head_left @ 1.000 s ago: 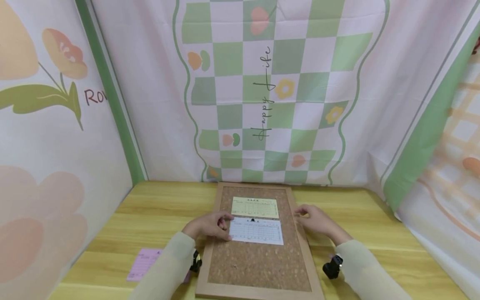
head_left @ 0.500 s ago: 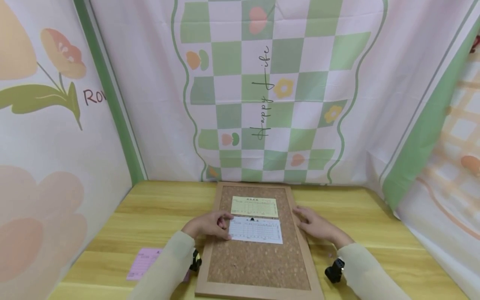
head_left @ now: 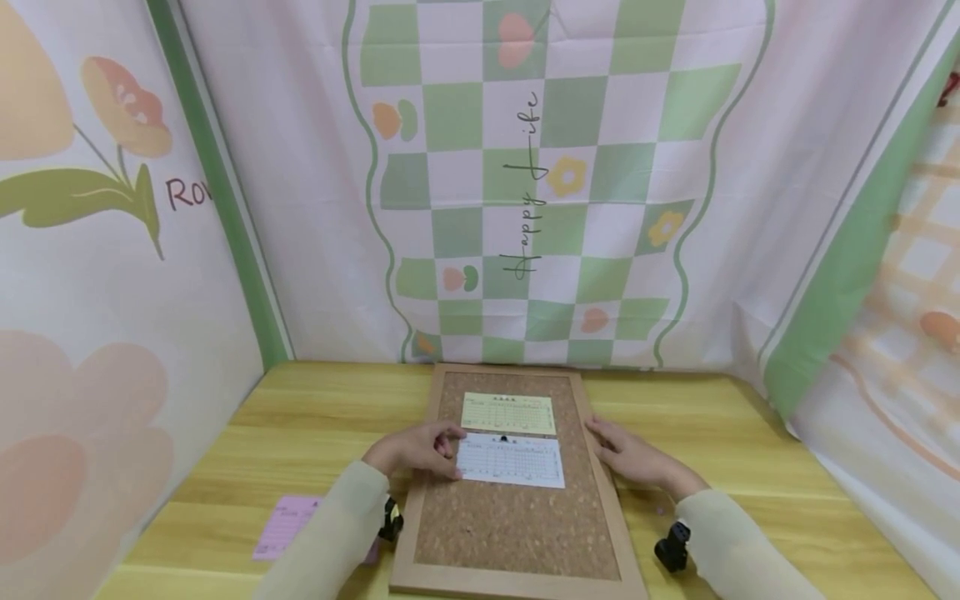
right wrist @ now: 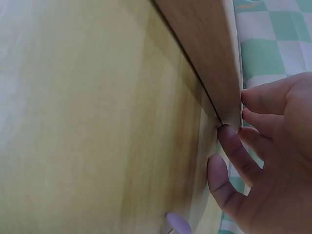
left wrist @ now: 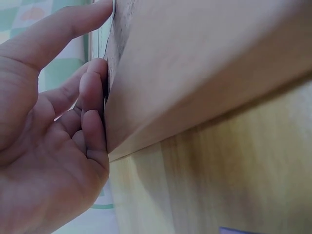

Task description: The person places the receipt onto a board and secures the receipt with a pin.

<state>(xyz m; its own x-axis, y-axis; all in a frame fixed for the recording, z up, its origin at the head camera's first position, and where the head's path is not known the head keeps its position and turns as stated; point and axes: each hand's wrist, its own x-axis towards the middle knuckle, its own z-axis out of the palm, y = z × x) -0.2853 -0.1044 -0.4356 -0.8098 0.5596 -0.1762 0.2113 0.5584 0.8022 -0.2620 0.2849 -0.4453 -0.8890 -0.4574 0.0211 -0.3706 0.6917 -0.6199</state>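
Observation:
A white printed slip (head_left: 510,461) lies on a wood-framed cork board (head_left: 517,533), with a small black pin (head_left: 504,438) at its top edge. Just above it lies a pale yellow slip (head_left: 508,412). My left hand (head_left: 416,450) touches the white slip's left side, thumb near the lower corner and index finger near the upper one. Its other fingers are bent against the frame in the left wrist view. My right hand (head_left: 633,457) rests along the board's right frame, fingertips on the wood (right wrist: 214,53) in the right wrist view.
A pink slip (head_left: 288,527) lies on the wooden table (head_left: 337,400) at the left, partly behind the left sleeve. A small purple object (right wrist: 178,223) lies on the table right of the board. A checked curtain (head_left: 457,275) hangs behind the table.
My right hand has moved slightly down, from fingers raised near the right frame to lying along it. The left hand stays at the white slip.

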